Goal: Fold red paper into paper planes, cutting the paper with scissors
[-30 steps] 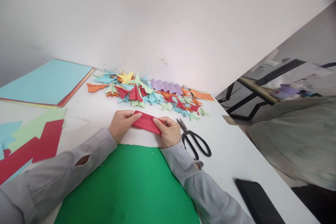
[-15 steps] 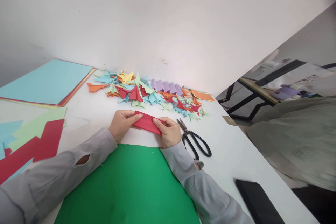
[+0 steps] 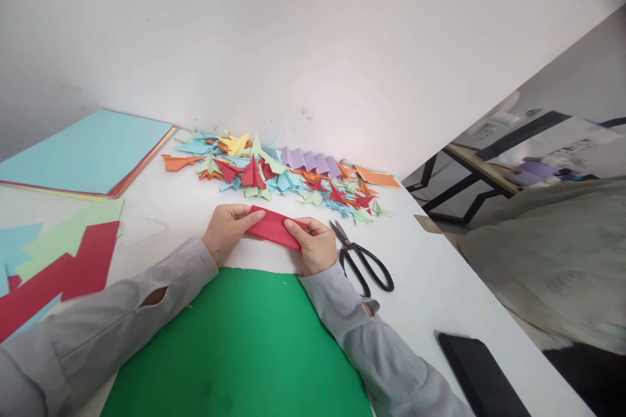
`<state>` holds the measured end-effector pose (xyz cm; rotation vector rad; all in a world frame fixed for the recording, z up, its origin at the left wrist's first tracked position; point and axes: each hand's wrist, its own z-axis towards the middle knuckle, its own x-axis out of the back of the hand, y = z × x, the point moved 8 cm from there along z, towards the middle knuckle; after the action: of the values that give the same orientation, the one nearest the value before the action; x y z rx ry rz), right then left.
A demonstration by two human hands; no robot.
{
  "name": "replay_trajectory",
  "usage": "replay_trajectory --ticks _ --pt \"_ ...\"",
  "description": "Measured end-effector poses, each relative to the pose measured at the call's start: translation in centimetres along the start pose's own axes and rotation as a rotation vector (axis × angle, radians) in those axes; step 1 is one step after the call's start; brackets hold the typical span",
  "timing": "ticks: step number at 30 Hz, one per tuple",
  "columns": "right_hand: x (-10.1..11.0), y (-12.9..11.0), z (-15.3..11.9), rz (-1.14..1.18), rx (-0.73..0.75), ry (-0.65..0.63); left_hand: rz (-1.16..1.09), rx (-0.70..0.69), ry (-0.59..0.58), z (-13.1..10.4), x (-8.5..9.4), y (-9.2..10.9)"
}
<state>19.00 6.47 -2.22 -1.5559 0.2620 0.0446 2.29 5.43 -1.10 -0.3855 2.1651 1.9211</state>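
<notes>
A folded red paper (image 3: 274,227) is stretched between my two hands, above the far edge of a green sheet (image 3: 239,339). My left hand (image 3: 227,231) pinches its left end, thumb on top. At the right end, my right hand (image 3: 315,244) grips it the same way, with the fingers behind the paper. Black-handled scissors (image 3: 364,260) lie just right of my right hand, blades pointing away. Beyond my hands lies a heap of small folded papers (image 3: 252,172) in several colours, with a pleated purple paper (image 3: 310,161) among them.
Large coloured sheets topped by light blue (image 3: 92,150) are stacked at the back left. Red (image 3: 95,257), green and blue paper pieces lie at the left. A black phone-like object (image 3: 482,371) is at the lower right. Beyond the white table's right edge is grey-green fabric (image 3: 552,260).
</notes>
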Motion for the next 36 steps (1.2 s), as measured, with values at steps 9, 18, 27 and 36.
replay_trajectory --ticks 9,18,27,36 --pt "0.08 0.21 0.10 -0.009 0.001 -0.007 0.051 0.002 0.016 -0.14 0.06 0.16" --pt "0.00 0.14 0.07 0.018 -0.007 -0.009 0.020 0.005 0.015 -0.11 0.01 0.13" --pt "-0.03 0.35 0.09 0.059 -0.019 -0.014 0.014 0.004 -0.003 -0.15 0.03 0.06" --pt "-0.01 0.24 0.07 0.055 -0.025 -0.007 -0.005 0.009 -0.005 -0.07 -0.05 0.05"
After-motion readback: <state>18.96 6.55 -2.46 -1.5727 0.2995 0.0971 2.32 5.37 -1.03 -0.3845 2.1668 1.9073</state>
